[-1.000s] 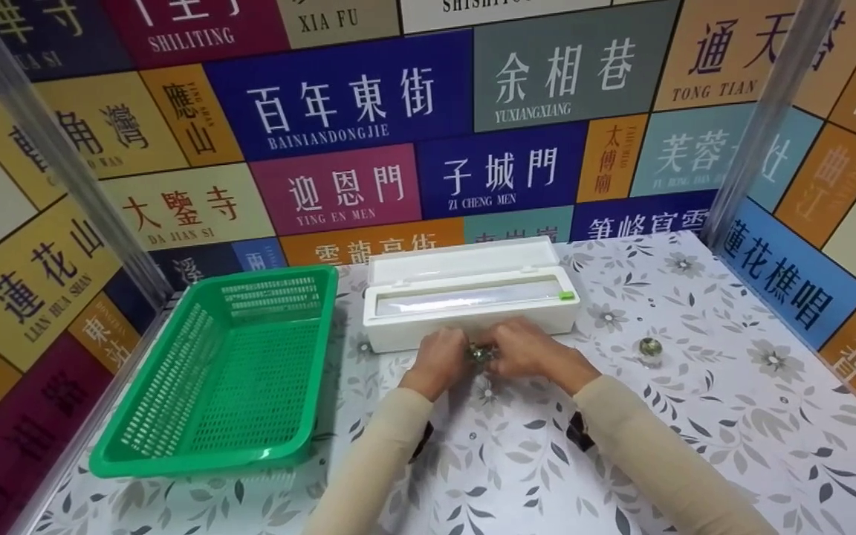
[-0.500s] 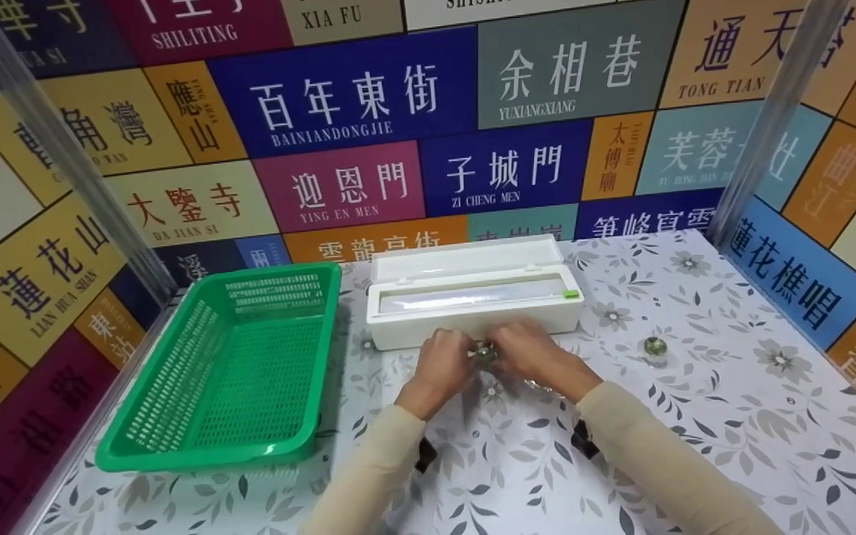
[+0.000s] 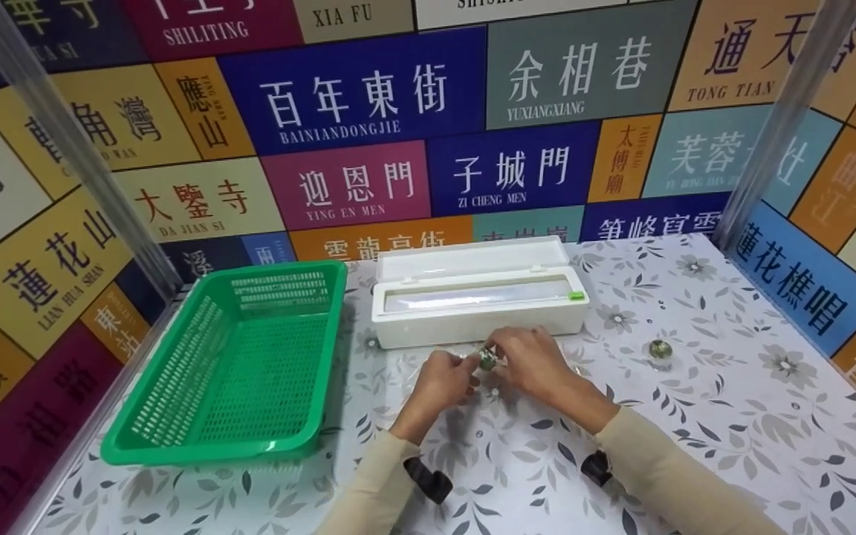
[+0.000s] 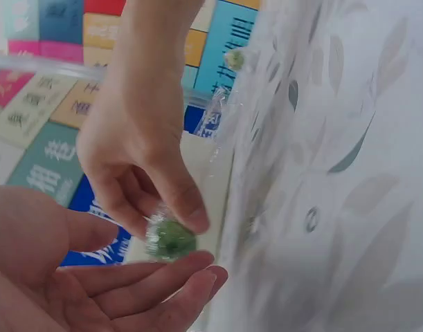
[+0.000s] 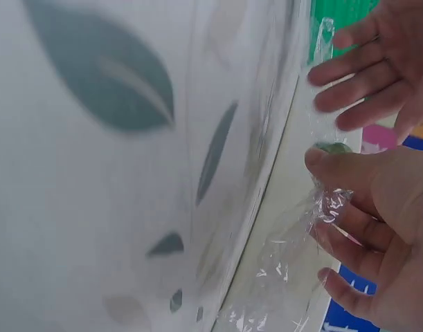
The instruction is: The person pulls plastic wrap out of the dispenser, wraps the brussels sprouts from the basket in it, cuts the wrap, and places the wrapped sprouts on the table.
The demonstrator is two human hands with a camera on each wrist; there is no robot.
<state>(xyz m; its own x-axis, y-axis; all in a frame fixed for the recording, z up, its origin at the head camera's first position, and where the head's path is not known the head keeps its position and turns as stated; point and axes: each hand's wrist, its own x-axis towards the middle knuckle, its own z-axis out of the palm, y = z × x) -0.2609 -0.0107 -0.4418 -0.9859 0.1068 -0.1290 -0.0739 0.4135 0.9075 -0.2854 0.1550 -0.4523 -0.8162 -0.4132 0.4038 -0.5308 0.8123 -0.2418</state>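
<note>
My right hand (image 3: pixel 536 364) pinches a small round green item (image 4: pixel 171 238) in clear plastic film, between thumb and fingers; its exact kind cannot be made out. A loose twisted tail of film (image 5: pixel 284 259) trails from it in the right wrist view. Close beside it is my left hand (image 3: pixel 443 383), its fingers (image 5: pixel 363 72) loosely extended and the palm turned toward the item. Both hands are over the table just in front of a white cling film dispenser (image 3: pixel 480 327) with a raised lid and a green slide cutter (image 3: pixel 575 296).
A second small film-wrapped green item (image 3: pixel 660 349) sits on the table to the right. On the left stands a green perforated plastic basket (image 3: pixel 316 386). The leaf-patterned tablecloth (image 3: pixel 695 446) runs back to a wall of colourful printed signs (image 3: pixel 354 96).
The left hand has loosened its fingers from the wrapped item and drawn slightly down and away. The right hand still holds the item, with its wrist turned a little.
</note>
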